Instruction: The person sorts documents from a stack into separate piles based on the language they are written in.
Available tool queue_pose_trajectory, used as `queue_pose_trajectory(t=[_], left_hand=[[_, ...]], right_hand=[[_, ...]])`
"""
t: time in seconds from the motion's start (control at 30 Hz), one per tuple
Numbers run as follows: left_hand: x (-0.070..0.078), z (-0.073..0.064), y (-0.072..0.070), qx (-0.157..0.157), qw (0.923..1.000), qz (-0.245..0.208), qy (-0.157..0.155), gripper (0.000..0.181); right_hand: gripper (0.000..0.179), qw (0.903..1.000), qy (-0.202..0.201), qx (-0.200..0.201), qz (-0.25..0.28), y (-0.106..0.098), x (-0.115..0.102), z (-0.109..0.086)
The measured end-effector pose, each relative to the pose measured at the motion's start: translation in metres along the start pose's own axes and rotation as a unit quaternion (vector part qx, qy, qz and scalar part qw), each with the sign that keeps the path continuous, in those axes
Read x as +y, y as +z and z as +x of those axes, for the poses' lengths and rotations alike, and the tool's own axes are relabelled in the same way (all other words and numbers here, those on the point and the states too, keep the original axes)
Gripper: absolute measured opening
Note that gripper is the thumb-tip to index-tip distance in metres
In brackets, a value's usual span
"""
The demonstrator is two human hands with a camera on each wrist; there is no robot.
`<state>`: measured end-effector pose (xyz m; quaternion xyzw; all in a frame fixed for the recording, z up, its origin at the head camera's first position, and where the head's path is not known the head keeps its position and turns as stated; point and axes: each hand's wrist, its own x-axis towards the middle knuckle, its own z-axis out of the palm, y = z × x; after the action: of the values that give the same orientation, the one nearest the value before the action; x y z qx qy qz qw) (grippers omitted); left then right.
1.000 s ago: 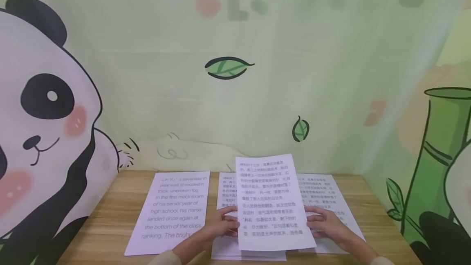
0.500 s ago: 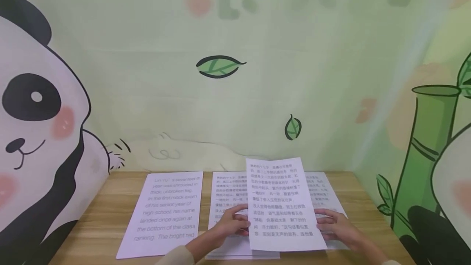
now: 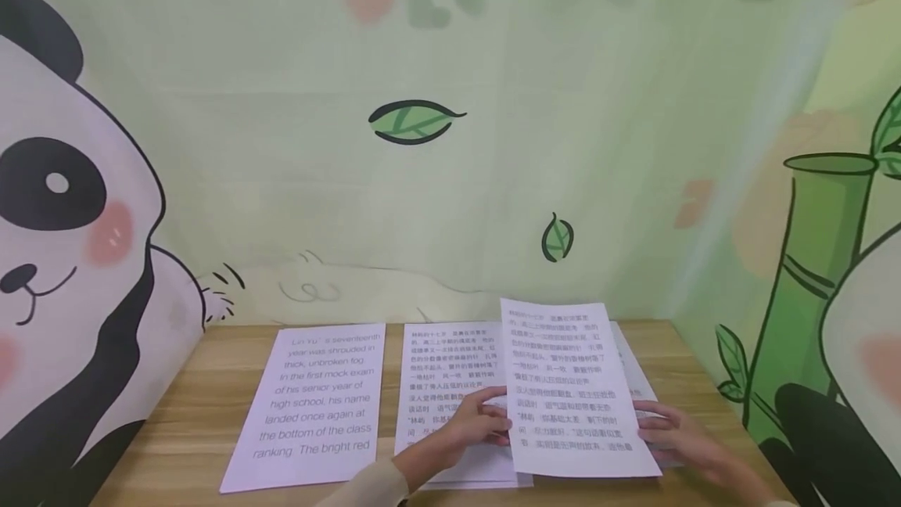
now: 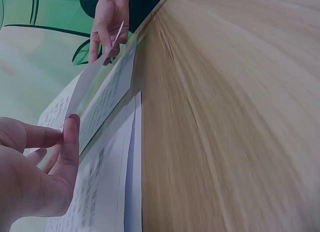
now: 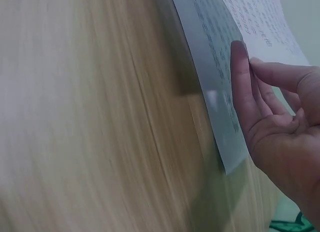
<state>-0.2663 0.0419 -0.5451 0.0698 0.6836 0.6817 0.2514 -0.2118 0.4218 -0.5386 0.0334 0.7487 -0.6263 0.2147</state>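
A printed sheet of paper [image 3: 573, 397] with Chinese text is held up, tilted, above the right-hand pages. My left hand [image 3: 473, 430] pinches its left edge between thumb and fingers, as the left wrist view also shows of that hand [image 4: 47, 172]. On the opposite edge my right hand [image 3: 679, 438] pinches the sheet; in the right wrist view the thumb and fingers of this hand [image 5: 282, 117] meet at the paper's side. Beneath it lie pages with similar print [image 3: 637, 374], mostly covered. Left of these is a middle stack of Chinese-text pages [image 3: 443, 358], partly behind my left hand.
A stack of pages with large English print [image 3: 317, 405] lies on the left of the wooden table [image 3: 190, 413]. Behind the table hangs a green backdrop [image 3: 281, 139] with a panda, leaves and bamboo drawn on it.
Both hands have carried the sheet to the right, from over the middle stack to over the right-hand pages. More of the middle stack shows now. The head view has shifted slightly.
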Motion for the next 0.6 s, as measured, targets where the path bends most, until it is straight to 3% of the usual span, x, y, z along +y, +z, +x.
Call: queue_pose_trajectory(t=[0.2,0.47,0.6], left_hand=[[-0.001,0.004,0.019,-0.003,1.0000,-0.009,-0.001,0.064],[-0.010,0.008,0.038,0.001,0.9997,-0.021,-0.009,0.061],[-0.011,0.012,0.046,0.000,0.9998,-0.021,-0.006,0.060]], right_hand=[[0.072,0.9998,0.020,0.003,-0.009,-0.017,0.003,-0.006],[0.068,0.9981,-0.013,-0.033,-0.050,-0.036,0.002,-0.016],[0.067,0.9972,-0.017,-0.030,-0.066,-0.044,-0.002,-0.019]])
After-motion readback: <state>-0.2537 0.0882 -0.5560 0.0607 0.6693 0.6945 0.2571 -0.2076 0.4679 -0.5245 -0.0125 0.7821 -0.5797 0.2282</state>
